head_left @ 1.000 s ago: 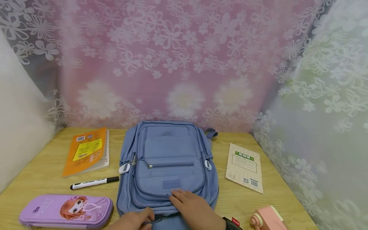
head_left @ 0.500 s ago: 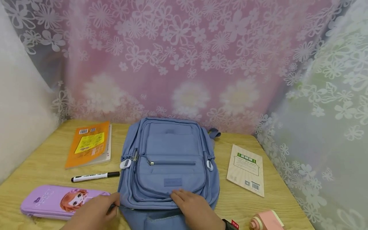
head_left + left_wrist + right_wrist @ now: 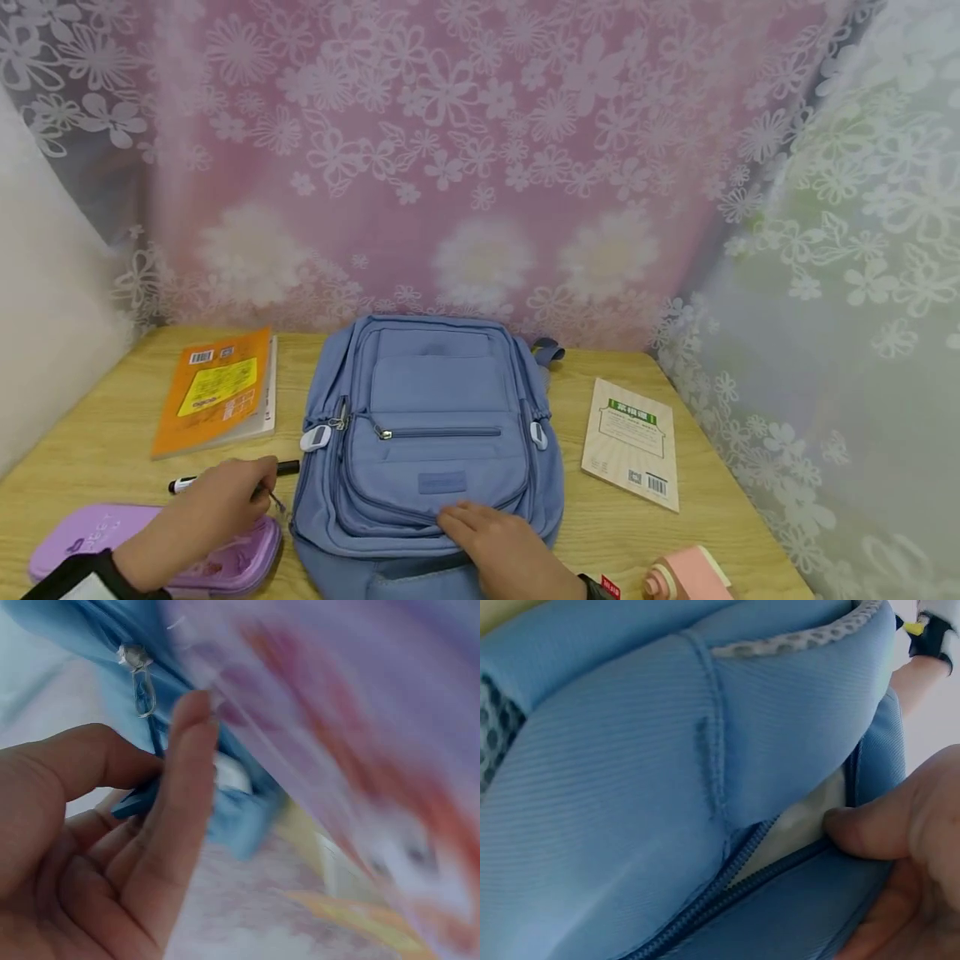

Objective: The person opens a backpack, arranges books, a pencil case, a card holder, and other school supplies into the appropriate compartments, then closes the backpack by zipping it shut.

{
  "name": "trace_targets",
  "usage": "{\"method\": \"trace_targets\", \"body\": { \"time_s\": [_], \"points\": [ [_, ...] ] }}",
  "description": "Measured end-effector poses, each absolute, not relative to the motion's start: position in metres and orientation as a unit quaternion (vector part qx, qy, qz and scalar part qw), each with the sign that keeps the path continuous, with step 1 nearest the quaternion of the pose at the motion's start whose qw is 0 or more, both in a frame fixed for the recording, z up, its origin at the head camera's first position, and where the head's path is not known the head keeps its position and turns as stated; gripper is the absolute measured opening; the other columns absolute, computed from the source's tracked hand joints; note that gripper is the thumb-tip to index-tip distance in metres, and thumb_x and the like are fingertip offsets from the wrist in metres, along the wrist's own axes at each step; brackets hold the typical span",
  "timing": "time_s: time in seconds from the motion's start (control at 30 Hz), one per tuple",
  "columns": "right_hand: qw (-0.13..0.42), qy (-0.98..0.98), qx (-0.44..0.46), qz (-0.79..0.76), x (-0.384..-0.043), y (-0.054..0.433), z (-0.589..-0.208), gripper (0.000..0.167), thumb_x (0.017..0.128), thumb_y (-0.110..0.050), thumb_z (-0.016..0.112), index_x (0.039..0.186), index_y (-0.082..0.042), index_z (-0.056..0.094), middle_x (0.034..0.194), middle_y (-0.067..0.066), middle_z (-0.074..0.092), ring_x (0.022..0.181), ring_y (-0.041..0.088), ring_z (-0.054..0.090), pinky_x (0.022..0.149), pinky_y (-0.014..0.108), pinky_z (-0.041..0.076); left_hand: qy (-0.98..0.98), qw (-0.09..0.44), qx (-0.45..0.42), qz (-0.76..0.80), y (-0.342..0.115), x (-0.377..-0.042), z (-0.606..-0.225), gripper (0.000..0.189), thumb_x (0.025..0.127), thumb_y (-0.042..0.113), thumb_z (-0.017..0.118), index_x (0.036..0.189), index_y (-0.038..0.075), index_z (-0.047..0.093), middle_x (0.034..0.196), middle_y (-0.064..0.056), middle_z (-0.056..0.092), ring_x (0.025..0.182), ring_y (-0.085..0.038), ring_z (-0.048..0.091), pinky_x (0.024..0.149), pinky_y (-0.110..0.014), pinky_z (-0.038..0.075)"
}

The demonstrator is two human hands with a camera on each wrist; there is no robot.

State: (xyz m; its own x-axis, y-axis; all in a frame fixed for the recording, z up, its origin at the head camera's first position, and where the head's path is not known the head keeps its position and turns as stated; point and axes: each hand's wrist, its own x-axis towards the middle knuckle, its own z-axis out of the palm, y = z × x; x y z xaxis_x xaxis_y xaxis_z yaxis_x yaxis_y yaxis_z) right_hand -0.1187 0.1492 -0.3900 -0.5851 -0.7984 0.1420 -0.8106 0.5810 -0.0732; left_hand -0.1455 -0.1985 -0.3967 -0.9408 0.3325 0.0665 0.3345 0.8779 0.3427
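Observation:
A blue backpack (image 3: 435, 383) lies on the wooden table with its front facing up. At its lower left side my left hand (image 3: 228, 492) pinches the cord-like pull of a zipper. In the left wrist view, thumb and finger hold the blue zipper pull (image 3: 136, 799), which hangs from a metal slider (image 3: 135, 656). My right hand (image 3: 506, 546) lies at the near end of the backpack. The right wrist view shows the right thumb (image 3: 870, 829) at the edge of an unzipped opening (image 3: 795, 825), with fingers curled under the fabric. A pale lining shows inside.
Left of the backpack are an orange book (image 3: 213, 392), a marker (image 3: 287, 467) partly behind my left hand, and a purple pencil case (image 3: 97, 533) under the left forearm. To the right lie a beige booklet (image 3: 630, 442) and a pink pencil sharpener-like object (image 3: 690, 575).
My left hand has drawn the zipper pull from the near middle of the backpack to its left corner, then up along the left side. The right hand has stayed at the near end.

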Motion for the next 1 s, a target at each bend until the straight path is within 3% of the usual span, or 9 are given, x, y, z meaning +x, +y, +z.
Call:
{"method": "trace_targets", "body": {
  "time_s": [0.17,0.37,0.47,0.63,0.7,0.87,1.0],
  "points": [
    [0.023,-0.89,0.451,0.067,-0.119,0.151,-0.388,0.055,0.077,0.009,0.065,0.127,-0.014,0.056,0.123,0.001,0.061,0.114,0.018,0.059,0.089,0.025,0.051,-0.973,0.027,-0.203,-0.107,-0.203,-0.18,-0.399,0.026,0.079,0.001,0.064,0.068,0.015,0.045,0.057,0.005,0.037,0.052,-0.008,0.034,0.048,-0.021,0.026],
    [0.026,-0.878,0.473,0.071,-0.118,0.149,-0.392,0.047,0.081,0.001,0.066,0.125,-0.013,0.056,0.121,0.0,0.062,0.112,0.016,0.059,0.09,0.022,0.05,-0.974,0.055,-0.209,-0.06,-0.207,-0.223,-0.41,0.013,0.078,-0.001,0.066,0.077,0.006,0.055,0.062,-0.003,0.054,0.054,-0.016,0.051,0.048,-0.029,0.042],
    [0.018,-0.877,0.476,0.072,-0.119,0.148,-0.392,0.05,0.079,0.004,0.067,0.125,-0.014,0.056,0.121,-0.001,0.061,0.112,0.016,0.059,0.089,0.021,0.05,-0.976,0.085,-0.193,-0.053,-0.204,-0.236,-0.413,0.011,0.08,-0.001,0.063,0.076,0.006,0.056,0.062,-0.005,0.056,0.053,-0.019,0.053,0.046,-0.033,0.043],
    [-0.001,-0.878,0.473,0.069,-0.12,0.147,-0.39,0.054,0.078,0.006,0.067,0.127,-0.014,0.055,0.124,0.0,0.06,0.113,0.016,0.058,0.089,0.02,0.049,-0.975,0.11,-0.189,-0.038,-0.19,-0.231,-0.406,0.01,0.082,0.002,0.062,0.075,0.007,0.056,0.061,-0.004,0.053,0.049,-0.016,0.049,0.041,-0.03,0.04],
    [-0.005,-0.88,0.47,0.07,-0.121,0.147,-0.391,0.054,0.078,0.005,0.067,0.127,-0.014,0.055,0.124,0.001,0.06,0.113,0.016,0.058,0.09,0.021,0.049,-0.971,0.118,-0.204,-0.045,-0.18,-0.223,-0.397,0.004,0.083,0.005,0.064,0.083,0.006,0.06,0.069,-0.006,0.057,0.053,-0.016,0.053,0.045,-0.031,0.044],
    [-0.008,-0.888,0.453,0.073,-0.121,0.148,-0.39,0.052,0.079,0.005,0.066,0.126,-0.014,0.055,0.122,0.001,0.061,0.11,0.015,0.06,0.089,0.021,0.05,-0.946,0.163,-0.266,-0.086,-0.151,-0.201,-0.374,0.011,0.083,0.012,0.068,0.093,0.006,0.065,0.085,-0.005,0.062,0.066,-0.015,0.059,0.061,-0.031,0.051],
    [0.015,-0.898,0.436,0.064,-0.123,0.148,-0.38,0.052,0.077,0.011,0.063,0.123,-0.014,0.057,0.116,-0.001,0.063,0.102,0.013,0.063,0.082,0.02,0.052,-0.946,0.166,-0.256,-0.112,-0.144,-0.2,-0.357,0.008,0.087,0.016,0.064,0.09,0.01,0.068,0.083,-0.002,0.064,0.062,-0.012,0.056,0.057,-0.029,0.048]
  ]
}}
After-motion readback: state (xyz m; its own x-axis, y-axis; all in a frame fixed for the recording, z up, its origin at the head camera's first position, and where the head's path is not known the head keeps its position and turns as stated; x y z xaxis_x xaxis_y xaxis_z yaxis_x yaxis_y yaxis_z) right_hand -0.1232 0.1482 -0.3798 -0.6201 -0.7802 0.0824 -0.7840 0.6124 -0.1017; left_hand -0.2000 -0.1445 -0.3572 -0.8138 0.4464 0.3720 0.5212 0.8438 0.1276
